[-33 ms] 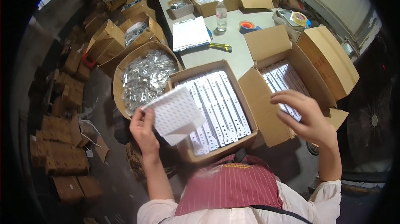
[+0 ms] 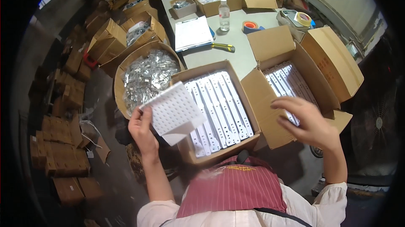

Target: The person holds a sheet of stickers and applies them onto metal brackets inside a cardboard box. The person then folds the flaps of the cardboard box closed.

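Pinched between the thumb and fingers of my left hand [image 2: 143,132] is a white sheet [image 2: 175,109] with rows of small marks, perhaps stickers. The sheet hangs over the left edge of an open cardboard box [image 2: 252,119] and covers part of it. Inside that box, long white metal rails [image 2: 219,104] with holes stand packed side by side. My right hand [image 2: 310,121] hovers above the near side of a second open box [image 2: 318,68], its fingers curved and thumb apart. More rails [image 2: 289,79] lie in there, partly hidden by the hand.
A round-edged carton of clear bagged metal parts [image 2: 152,75] stands at left. On the table are a clipboard with papers [image 2: 193,34], a yellow cutter [image 2: 222,47], a water bottle [image 2: 224,16] and tape rolls [image 2: 249,25]. A fan [image 2: 379,122] stands at right.
My left hand and the white sheet have shifted slightly left, and the sheet is tilted a little differently. The right hand has moved only a little.
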Motion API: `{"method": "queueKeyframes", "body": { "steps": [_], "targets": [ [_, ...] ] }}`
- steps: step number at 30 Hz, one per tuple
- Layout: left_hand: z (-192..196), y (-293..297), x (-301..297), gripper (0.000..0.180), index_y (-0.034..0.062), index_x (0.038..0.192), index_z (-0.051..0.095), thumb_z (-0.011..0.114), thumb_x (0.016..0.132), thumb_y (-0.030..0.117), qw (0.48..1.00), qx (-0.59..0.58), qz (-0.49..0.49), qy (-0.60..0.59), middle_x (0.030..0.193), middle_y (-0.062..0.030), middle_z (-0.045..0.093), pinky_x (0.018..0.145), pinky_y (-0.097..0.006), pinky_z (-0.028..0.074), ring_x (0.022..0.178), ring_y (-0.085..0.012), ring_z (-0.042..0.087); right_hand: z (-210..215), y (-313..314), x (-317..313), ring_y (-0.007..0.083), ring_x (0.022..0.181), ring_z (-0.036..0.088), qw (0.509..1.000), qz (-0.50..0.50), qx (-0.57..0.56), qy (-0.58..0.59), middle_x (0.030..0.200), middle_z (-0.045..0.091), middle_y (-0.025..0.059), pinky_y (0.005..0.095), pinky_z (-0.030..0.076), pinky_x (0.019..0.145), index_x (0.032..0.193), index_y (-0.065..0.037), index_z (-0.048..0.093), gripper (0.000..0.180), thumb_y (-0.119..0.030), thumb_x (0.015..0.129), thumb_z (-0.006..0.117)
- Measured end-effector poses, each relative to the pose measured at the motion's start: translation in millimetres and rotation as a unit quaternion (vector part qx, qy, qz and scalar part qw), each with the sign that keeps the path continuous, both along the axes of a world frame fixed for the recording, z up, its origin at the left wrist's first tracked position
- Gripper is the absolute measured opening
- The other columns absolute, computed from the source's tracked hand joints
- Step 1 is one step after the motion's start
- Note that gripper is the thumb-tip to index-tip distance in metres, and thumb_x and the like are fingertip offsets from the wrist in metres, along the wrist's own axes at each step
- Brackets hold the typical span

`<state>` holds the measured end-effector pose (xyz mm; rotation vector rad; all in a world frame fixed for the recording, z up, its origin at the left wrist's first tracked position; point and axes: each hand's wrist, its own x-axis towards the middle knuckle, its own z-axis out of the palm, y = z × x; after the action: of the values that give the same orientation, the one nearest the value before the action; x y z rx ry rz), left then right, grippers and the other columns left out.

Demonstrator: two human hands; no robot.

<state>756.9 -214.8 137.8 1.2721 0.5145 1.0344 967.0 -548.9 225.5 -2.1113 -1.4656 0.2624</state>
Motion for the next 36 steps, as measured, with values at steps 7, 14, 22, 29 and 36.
{"method": "queueKeyframes", "body": {
  "steps": [7, 14, 22, 29, 36],
  "targets": [
    [33, -6, 37, 0.011, -0.0020, 0.100, 0.064, 0.062, 0.097, 0.009, 0.996, 0.001, -0.066, -0.055, 0.093, -0.0024, 0.066, 0.076, -0.020, 0.046, 0.081, -0.0066, 0.059, -77, 9, 10, 0.0380, 0.137, 0.041, 0.909, 0.282, -0.264, -0.154, 0.147, 0.042, 0.0265, 0.0457, 0.035, 0.113, 0.127, 0.006, 0.055, 0.053, -0.014, 0.079, 0.067],
    [40, -17, 51, 0.020, -0.0029, 0.108, 0.064, 0.062, 0.097, 0.013, 0.991, 0.066, -0.095, -0.068, 0.099, -0.0055, 0.068, 0.079, -0.022, 0.048, 0.086, -0.0089, 0.063, -147, 80, 35, 0.0381, 0.141, 0.037, 0.862, 0.371, -0.250, -0.240, 0.153, 0.036, 0.0255, 0.0451, 0.027, 0.118, 0.125, 0.006, 0.059, 0.053, -0.021, 0.080, 0.068],
    [29, 9, 0, 0.017, -0.0031, 0.104, 0.063, 0.060, 0.098, 0.013, 0.997, -0.002, 0.008, -0.074, 0.102, -0.0058, 0.068, 0.084, -0.024, 0.048, 0.090, -0.0108, 0.063, -143, 119, 35, 0.0333, 0.140, 0.041, 0.847, 0.426, -0.177, -0.264, 0.146, 0.046, 0.0233, 0.0463, 0.024, 0.121, 0.114, 0.006, 0.067, 0.044, -0.012, 0.074, 0.062],
    [21, 10, -22, 0.018, -0.0017, 0.105, 0.063, 0.058, 0.099, 0.015, 0.994, -0.045, 0.083, -0.050, 0.099, -0.0070, 0.069, 0.078, -0.024, 0.050, 0.085, -0.0111, 0.065, -147, 159, 35, 0.0297, 0.128, 0.052, 0.865, 0.436, -0.187, -0.164, 0.123, 0.061, 0.0190, 0.0456, 0.029, 0.119, 0.100, 0.001, 0.068, 0.032, -0.009, 0.070, 0.061],
    [17, 14, -19, 0.021, -0.0025, 0.108, 0.062, 0.059, 0.099, 0.016, 0.995, -0.048, 0.064, -0.064, 0.101, -0.0074, 0.069, 0.081, -0.025, 0.049, 0.087, -0.0116, 0.064, -163, 166, -3, 0.0306, 0.143, 0.038, 0.854, 0.444, -0.181, -0.203, 0.150, 0.043, 0.0209, 0.0432, 0.031, 0.119, 0.088, 0.003, 0.074, 0.022, -0.004, 0.075, 0.057]
  ]
}}
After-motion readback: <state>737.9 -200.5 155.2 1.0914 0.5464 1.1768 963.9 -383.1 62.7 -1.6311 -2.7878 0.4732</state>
